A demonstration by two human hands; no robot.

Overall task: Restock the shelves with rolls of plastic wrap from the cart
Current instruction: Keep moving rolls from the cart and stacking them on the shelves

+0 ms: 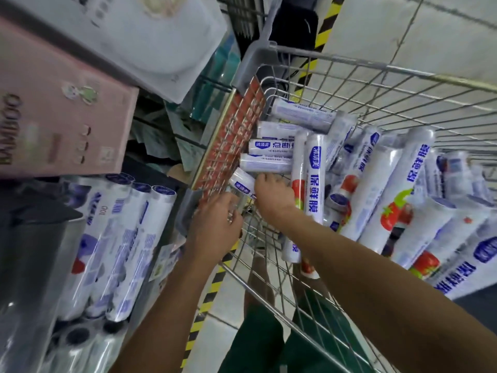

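A wire cart [376, 84] on the right holds several white and blue rolls of plastic wrap [313, 168], some with strawberry prints. My right hand [274, 195] reaches into the cart's left end, fingers spread over a short roll [243, 184] and touching the rolls above it; a firm grip is not visible. At the cart's near left edge, my left hand [215, 227] curls around the wire rim. Upright rolls [129, 246] stand on the shelf at the lower left.
A pink box [61, 117] and a white box [150, 36] sit on the shelf above the rolls. A red sign panel [228, 141] covers the cart's left end. Yellow and black tape [204, 300] runs along the floor below.
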